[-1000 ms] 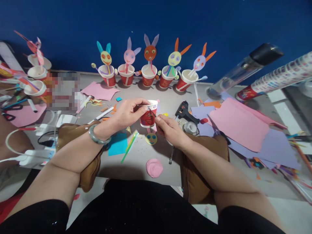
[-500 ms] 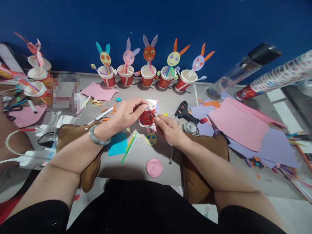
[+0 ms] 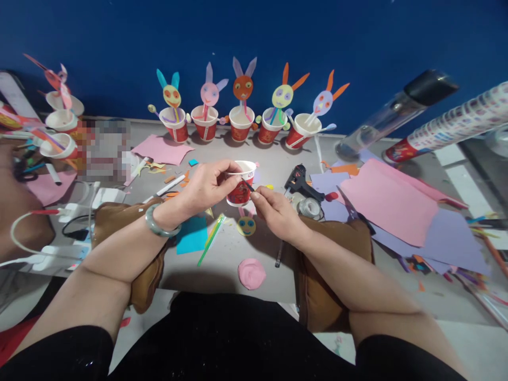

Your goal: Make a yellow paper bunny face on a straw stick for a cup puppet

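Observation:
My left hand [image 3: 212, 184] grips a red and white paper cup [image 3: 239, 194] by its rim, thumb on the outside and fingers over the far edge. In my right hand [image 3: 278, 210] is a thin dark pointed tool [image 3: 248, 186], pinched between thumb and fingers. Its tip touches or nearly touches the cup's upper side; whether it goes through the wall I cannot tell. Just below the cup lies a yellow paper bunny face [image 3: 246, 226] with pink ears, partly covered. Nearer to me sits a round pink piece [image 3: 251, 273].
Several cups with paper bunnies [image 3: 241, 124] line the blue wall. A black glue gun [image 3: 300, 181] and tape roll [image 3: 309, 208] lie right, beside pink paper [image 3: 391, 201]. Blue paper [image 3: 192, 234] and green strips [image 3: 210, 241] lie left, near a power strip [image 3: 59, 257] with cables.
The cup and the tool tip have shifted very slightly in my hands. At the left edge, another person's bare limb has moved further into view, covering the scissors there.

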The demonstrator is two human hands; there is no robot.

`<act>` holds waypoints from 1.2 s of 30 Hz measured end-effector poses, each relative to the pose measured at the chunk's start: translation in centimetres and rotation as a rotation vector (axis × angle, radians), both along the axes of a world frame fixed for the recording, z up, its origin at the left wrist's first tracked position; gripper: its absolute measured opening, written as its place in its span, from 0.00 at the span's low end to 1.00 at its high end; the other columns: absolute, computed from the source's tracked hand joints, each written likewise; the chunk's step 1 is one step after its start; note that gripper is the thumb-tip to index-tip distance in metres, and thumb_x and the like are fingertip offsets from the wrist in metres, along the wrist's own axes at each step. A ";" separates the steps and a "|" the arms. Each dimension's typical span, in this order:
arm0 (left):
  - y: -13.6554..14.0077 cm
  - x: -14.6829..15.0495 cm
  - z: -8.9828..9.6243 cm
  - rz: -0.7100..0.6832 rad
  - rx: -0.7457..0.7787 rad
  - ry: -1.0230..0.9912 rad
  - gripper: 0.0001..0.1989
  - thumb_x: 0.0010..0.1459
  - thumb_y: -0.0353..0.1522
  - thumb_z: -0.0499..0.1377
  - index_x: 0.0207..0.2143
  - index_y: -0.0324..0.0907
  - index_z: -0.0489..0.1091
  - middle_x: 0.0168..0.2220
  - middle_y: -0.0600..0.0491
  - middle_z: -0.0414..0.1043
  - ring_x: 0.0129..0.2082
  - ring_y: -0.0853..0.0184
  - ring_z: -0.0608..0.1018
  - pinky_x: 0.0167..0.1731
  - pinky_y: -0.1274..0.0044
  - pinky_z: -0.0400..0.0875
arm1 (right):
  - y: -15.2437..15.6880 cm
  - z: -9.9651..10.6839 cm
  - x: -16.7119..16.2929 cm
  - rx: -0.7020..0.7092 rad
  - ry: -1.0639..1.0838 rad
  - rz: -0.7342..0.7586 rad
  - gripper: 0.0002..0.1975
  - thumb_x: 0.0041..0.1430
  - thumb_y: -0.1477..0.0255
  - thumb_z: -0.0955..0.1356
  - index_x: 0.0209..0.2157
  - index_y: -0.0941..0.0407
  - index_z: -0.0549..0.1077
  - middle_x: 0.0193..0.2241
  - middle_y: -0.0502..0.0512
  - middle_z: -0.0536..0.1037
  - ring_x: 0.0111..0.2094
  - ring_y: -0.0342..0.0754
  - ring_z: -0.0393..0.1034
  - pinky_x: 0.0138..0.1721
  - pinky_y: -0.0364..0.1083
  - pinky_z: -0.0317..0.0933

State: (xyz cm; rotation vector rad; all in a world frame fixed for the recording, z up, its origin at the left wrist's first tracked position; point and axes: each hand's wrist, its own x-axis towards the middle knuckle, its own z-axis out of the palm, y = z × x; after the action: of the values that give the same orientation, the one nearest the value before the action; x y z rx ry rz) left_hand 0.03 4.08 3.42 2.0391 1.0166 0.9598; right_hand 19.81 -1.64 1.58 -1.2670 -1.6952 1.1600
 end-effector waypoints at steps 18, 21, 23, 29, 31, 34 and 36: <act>-0.2 0.0 -0.5 0.042 0.054 -0.009 0.04 0.61 0.31 0.59 0.36 0.41 0.73 0.30 0.57 0.76 0.23 0.76 0.71 0.22 0.82 0.64 | -0.1 0.2 0.2 0.062 -0.123 -0.013 0.21 0.69 0.55 0.60 0.26 0.53 0.59 0.20 0.44 0.62 0.23 0.41 0.55 0.27 0.44 0.51; -0.2 0.0 -0.4 0.033 0.021 -0.041 0.04 0.61 0.31 0.59 0.36 0.41 0.72 0.30 0.56 0.77 0.24 0.75 0.73 0.23 0.82 0.65 | -0.2 0.2 0.2 0.057 -0.117 -0.008 0.21 0.69 0.54 0.60 0.26 0.53 0.59 0.19 0.44 0.63 0.23 0.41 0.55 0.27 0.44 0.51; -0.2 0.0 -0.5 0.039 0.007 -0.038 0.04 0.61 0.32 0.59 0.36 0.41 0.72 0.30 0.56 0.77 0.23 0.75 0.72 0.23 0.82 0.65 | -0.2 0.2 0.2 0.060 -0.114 -0.008 0.22 0.69 0.54 0.60 0.26 0.53 0.59 0.19 0.45 0.63 0.23 0.41 0.55 0.27 0.44 0.52; -0.2 -0.2 -0.7 0.050 0.045 0.015 0.05 0.63 0.34 0.59 0.38 0.41 0.73 0.31 0.54 0.78 0.25 0.73 0.75 0.25 0.80 0.68 | -0.1 0.2 0.2 0.066 -0.106 -0.013 0.22 0.69 0.54 0.60 0.26 0.53 0.59 0.19 0.45 0.62 0.22 0.41 0.55 0.27 0.43 0.52; -0.3 -0.3 -0.6 0.028 0.059 0.010 0.05 0.64 0.33 0.59 0.38 0.41 0.73 0.32 0.54 0.79 0.27 0.72 0.77 0.27 0.79 0.69 | 0.0 0.2 0.2 0.062 -0.105 -0.008 0.21 0.69 0.54 0.60 0.26 0.53 0.59 0.19 0.45 0.62 0.22 0.41 0.55 0.26 0.43 0.51; -0.5 -0.3 -0.4 0.005 0.102 0.025 0.06 0.65 0.33 0.58 0.39 0.41 0.73 0.33 0.54 0.80 0.27 0.72 0.78 0.28 0.79 0.70 | 0.0 0.1 0.3 0.072 -0.149 -0.008 0.20 0.69 0.55 0.59 0.27 0.53 0.59 0.19 0.45 0.62 0.22 0.41 0.55 0.27 0.43 0.51; -0.7 -0.2 -0.3 0.022 0.166 0.078 0.05 0.65 0.33 0.58 0.40 0.41 0.73 0.33 0.54 0.80 0.27 0.73 0.78 0.28 0.79 0.69 | 0.0 0.1 0.4 0.088 -0.214 -0.021 0.19 0.69 0.55 0.59 0.27 0.53 0.59 0.19 0.45 0.62 0.22 0.42 0.55 0.27 0.44 0.50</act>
State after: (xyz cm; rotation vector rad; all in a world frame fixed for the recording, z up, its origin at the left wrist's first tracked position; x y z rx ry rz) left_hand -0.18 3.34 3.09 2.2206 1.0321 1.0132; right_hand 20.23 -1.68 1.68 -1.3902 -1.8612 0.9543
